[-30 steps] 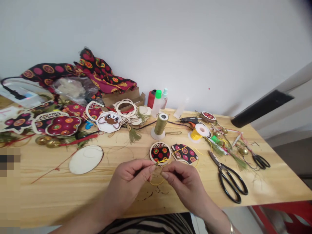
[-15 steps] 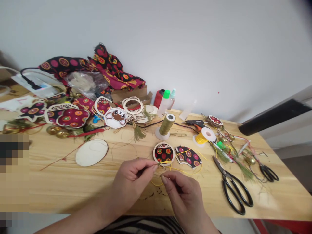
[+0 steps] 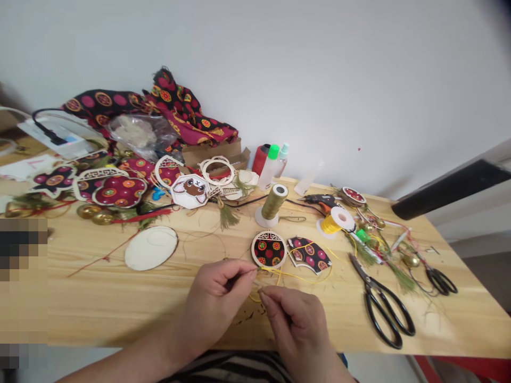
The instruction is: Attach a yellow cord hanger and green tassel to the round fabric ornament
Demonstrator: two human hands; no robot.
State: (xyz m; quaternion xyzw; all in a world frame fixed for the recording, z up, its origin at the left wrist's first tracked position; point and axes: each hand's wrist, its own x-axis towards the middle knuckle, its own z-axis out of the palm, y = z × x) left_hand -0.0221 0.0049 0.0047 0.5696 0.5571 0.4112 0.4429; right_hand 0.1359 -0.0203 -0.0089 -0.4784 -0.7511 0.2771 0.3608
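My left hand (image 3: 223, 287) pinches the end of a yellow cord (image 3: 275, 270) between thumb and forefinger, low over the table. Just to its right, my right hand (image 3: 297, 314) is closed in a pinch; whatever lies between its fingertips is too fine to make out. Beyond the fingertips lies a round wooden-framed ornament (image 3: 269, 252) with dark flowered fabric and a fretwork top. Beside that is a fan-shaped fabric piece (image 3: 310, 256) with the yellow cord trailing across it. A cone of olive thread (image 3: 275, 205) stands behind them.
Large black-handled scissors (image 3: 387, 306) lie to the right, with a yellow cord spool (image 3: 337, 221) and glue gun (image 3: 321, 200) behind. A cream oval (image 3: 150, 249) lies left. Ornaments, tassels and patterned cloth (image 3: 179, 106) crowd the back left. Bottles (image 3: 271, 167) stand by the wall.
My right hand has shifted slightly left, and its fingertips are a little closer to my left hand. My left hand keeps its pinch on the yellow cord.
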